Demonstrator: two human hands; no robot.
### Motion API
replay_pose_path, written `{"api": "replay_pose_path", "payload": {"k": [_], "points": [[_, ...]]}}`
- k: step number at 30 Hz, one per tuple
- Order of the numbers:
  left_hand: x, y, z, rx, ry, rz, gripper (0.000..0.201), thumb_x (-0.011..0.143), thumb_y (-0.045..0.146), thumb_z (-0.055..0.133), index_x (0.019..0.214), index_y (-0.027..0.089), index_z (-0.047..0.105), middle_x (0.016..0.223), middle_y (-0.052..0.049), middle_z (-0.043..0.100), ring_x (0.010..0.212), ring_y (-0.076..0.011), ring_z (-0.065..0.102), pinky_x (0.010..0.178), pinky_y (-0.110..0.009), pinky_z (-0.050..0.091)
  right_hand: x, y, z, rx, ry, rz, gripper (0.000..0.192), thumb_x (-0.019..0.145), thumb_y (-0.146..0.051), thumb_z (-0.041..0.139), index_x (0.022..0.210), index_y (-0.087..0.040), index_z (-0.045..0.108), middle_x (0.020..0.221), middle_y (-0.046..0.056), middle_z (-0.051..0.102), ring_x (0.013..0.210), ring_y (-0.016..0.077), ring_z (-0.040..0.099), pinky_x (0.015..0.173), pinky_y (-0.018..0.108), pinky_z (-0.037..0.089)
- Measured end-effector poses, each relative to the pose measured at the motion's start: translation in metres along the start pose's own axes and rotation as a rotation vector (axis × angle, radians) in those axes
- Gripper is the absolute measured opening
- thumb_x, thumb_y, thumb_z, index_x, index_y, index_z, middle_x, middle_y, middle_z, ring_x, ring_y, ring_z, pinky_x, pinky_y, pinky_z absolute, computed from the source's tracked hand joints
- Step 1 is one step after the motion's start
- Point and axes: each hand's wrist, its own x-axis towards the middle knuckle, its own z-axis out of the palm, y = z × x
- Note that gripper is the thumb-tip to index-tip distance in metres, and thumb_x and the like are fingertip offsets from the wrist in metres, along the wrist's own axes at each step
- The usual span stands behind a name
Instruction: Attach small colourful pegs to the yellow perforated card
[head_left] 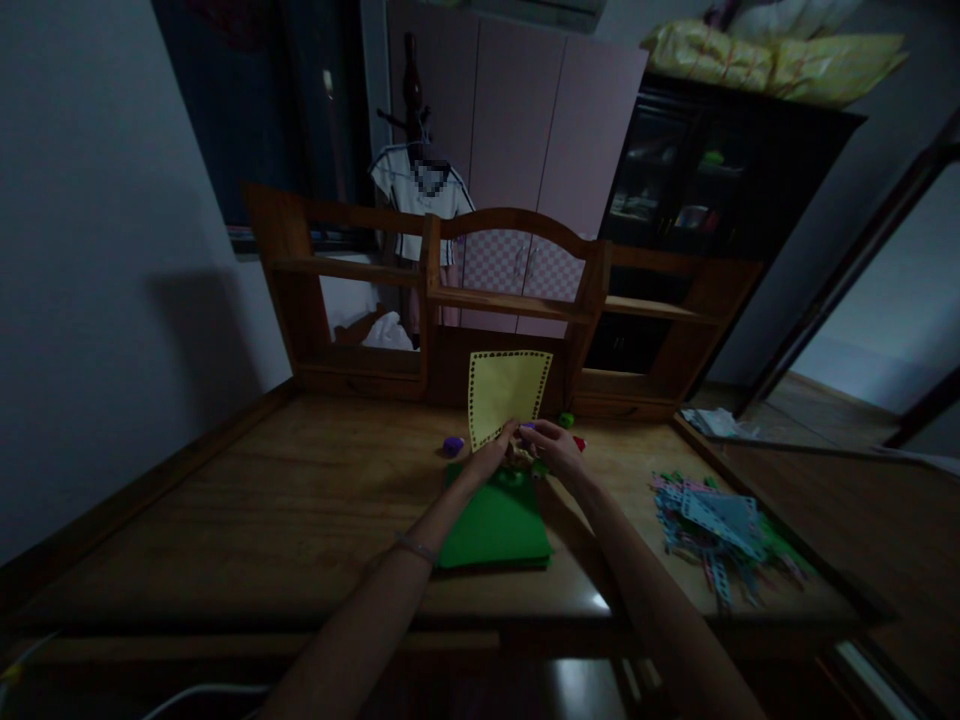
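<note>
A yellow sheet (508,388) with a row of dark holes or dots along its edges stands up in front of me. My left hand (495,450) has its fingers closed at the sheet's lower edge. Beside it, my right hand (556,445) has bent fingers round a small purple object (527,427), close to the sheet's lower right corner. What kind of object it is stays unclear in the dim light. Under my hands lies a stack of green paper (495,525). Some small tan and green pieces (538,468) show between my wrists, partly hidden.
Another purple object (452,446) lies left of the sheet. A green one (566,420) and a red one (579,443) sit behind my right hand. Cut paper scraps (720,520) are heaped at the right. A wooden shelf (510,302) borders the table's back.
</note>
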Motion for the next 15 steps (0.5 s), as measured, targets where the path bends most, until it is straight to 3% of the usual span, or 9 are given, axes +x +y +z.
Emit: {"api": "replay_pose_path", "payload": {"k": [4, 10, 15], "points": [[0.0017, 0.0021, 0.0002, -0.088, 0.039, 0.048, 0.056, 0.085, 0.058, 0.029, 0.097, 0.018, 0.065, 0.1, -0.006, 0.067, 0.107, -0.0186, 0.056, 0.097, -0.027, 0.037, -0.002, 0.002, 0.0002, -0.047, -0.023, -0.03, 0.032, 0.064, -0.042, 0.071, 0.086, -0.019, 0.066, 0.069, 0.0, 0.062, 0.056, 0.0101, 0.051, 0.051, 0.022, 0.036], [-0.0032, -0.0041, -0.0049, 0.113, 0.035, 0.002, 0.062, 0.082, 0.064, 0.029, 0.08, 0.017, 0.069, 0.082, -0.009, 0.069, 0.092, -0.0256, 0.062, 0.087, -0.034, 0.043, -0.0022, 0.0009, 0.0021, 0.005, 0.002, -0.017, 0.034, 0.062, -0.04, 0.074, 0.088, -0.019, 0.067, 0.074, 0.001, 0.063, 0.058, 0.01, 0.051, 0.054, 0.022, 0.038], [-0.0029, -0.0046, -0.0029, 0.029, 0.139, 0.065, 0.053, 0.082, 0.059, 0.037, 0.097, 0.018, 0.067, 0.105, -0.008, 0.066, 0.113, -0.0231, 0.052, 0.1, -0.032, 0.033, -0.0031, -0.0049, 0.0043, 0.131, -0.016, 0.029, 0.029, 0.063, -0.04, 0.073, 0.082, -0.02, 0.067, 0.072, -0.001, 0.061, 0.056, 0.0085, 0.05, 0.054, 0.022, 0.039]]}}
